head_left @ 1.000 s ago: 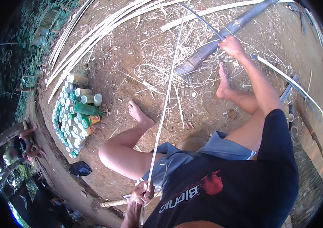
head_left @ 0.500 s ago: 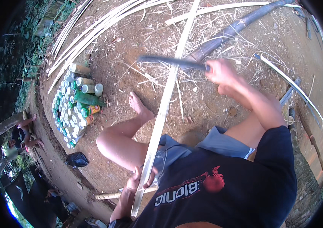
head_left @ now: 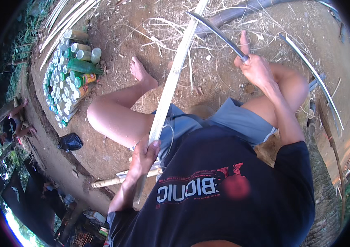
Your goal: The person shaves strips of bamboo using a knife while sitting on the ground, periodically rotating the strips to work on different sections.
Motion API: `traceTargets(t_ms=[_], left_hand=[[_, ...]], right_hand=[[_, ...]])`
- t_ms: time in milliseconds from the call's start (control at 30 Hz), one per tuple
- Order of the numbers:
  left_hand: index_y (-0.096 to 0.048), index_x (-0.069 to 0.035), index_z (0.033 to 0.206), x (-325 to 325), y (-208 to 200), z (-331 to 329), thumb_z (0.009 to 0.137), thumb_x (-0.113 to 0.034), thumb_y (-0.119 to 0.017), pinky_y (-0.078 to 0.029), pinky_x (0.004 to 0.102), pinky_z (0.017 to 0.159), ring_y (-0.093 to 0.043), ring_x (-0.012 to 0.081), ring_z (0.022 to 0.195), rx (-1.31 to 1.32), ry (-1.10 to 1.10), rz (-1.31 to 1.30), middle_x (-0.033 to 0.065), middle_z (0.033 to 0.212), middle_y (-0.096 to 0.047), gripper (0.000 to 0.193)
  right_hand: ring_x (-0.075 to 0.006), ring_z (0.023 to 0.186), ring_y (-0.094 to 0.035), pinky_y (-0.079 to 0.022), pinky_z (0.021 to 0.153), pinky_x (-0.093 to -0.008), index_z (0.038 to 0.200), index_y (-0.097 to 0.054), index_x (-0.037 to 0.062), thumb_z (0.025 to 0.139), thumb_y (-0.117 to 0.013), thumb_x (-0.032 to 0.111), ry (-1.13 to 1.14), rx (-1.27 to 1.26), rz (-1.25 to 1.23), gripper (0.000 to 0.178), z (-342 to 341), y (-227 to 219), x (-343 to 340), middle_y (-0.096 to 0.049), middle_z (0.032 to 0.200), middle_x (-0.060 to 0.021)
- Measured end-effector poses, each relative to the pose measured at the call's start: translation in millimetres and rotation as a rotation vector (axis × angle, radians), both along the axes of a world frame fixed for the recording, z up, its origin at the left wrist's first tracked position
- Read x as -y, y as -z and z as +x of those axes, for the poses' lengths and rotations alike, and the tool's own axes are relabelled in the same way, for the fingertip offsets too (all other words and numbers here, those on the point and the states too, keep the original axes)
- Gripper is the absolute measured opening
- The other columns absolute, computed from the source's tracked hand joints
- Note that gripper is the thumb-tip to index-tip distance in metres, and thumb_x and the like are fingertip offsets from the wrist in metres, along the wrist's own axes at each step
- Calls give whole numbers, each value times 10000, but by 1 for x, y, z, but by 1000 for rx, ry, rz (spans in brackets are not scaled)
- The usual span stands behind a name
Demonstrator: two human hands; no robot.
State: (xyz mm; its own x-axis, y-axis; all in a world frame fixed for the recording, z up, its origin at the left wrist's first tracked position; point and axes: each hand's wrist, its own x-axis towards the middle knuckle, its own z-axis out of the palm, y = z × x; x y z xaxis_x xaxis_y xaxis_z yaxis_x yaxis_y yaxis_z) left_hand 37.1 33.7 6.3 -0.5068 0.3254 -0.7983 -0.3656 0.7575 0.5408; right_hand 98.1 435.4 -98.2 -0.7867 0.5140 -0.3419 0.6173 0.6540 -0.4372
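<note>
A long pale bamboo strip (head_left: 174, 72) runs slantwise from beside my left side up past the top edge. My left hand (head_left: 145, 154) is closed around its lower part near my thigh, thumb on top. In my right hand (head_left: 257, 70) is the dark handle of a long knife (head_left: 218, 33), gripped in closed fingers above my right knee. The blade reaches up and left, and its tip end lies across or just over the upper part of the strip; whether it touches cannot be made out.
A thick dark bamboo pole (head_left: 241, 12) lies at the top among curly shavings (head_left: 166, 35). Bottles and jars (head_left: 65, 78) are stacked at left near a black plastic bag (head_left: 70, 141). More strips (head_left: 65, 22) lie at upper left. Another person (head_left: 18, 119) sits far left.
My right hand has turned the knife from nearly level to a steep slant, its tip now higher. My left hand still holds the strip. The whole view has shifted.
</note>
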Motion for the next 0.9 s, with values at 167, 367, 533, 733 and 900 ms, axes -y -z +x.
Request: traceTargets(t_ms=[167, 367, 533, 733, 900], left_hand=[[-575, 26, 1002, 6, 8, 3, 1000, -174, -540, -418, 252, 515, -485, 72, 584, -136, 13, 50, 22, 659, -531, 204], [-566, 24, 934, 8, 18, -8, 1003, -167, -537, -420, 260, 497, -515, 79, 572, -272, -10, 44, 43, 638, -568, 205], [-572, 17, 945, 4, 10, -3, 1005, -176, -535, -399, 253, 497, -489, 75, 562, -103, -45, 95, 30, 641, -556, 205], [-561, 22, 954, 0, 0, -2, 1006, -157, -522, -369, 239, 488, -451, 67, 563, -81, -36, 95, 7, 636, -510, 190], [-565, 13, 962, 2, 2, 0, 1005, -194, -520, -364, 238, 474, -437, 57, 546, -131, -22, 93, -8, 625, -500, 217]], right_hand=[[-353, 615, -665, -518, 589, -468, 687, -592, 50, 747, -678, 176, -513, -53, 139, 164, 11, -10, 28, -636, 618, -158], [-330, 552, -662, -511, 506, -496, 874, -650, 53, 771, -645, 191, -387, -28, -57, 171, 7, -7, 57, -656, 626, -156], [-311, 530, -645, -496, 480, -455, 870, -643, 32, 802, -611, 135, -307, -87, 43, 128, -1, 10, 27, -644, 608, -144], [-394, 618, -670, -487, 643, -621, 832, -645, 102, 660, -672, 158, -557, -94, 71, 183, 20, -12, 56, -643, 619, -181], [-332, 601, -665, -458, 877, -465, 860, -652, -3, 798, -605, 122, -206, -81, 35, 147, -16, 4, -4, -615, 687, -245]])
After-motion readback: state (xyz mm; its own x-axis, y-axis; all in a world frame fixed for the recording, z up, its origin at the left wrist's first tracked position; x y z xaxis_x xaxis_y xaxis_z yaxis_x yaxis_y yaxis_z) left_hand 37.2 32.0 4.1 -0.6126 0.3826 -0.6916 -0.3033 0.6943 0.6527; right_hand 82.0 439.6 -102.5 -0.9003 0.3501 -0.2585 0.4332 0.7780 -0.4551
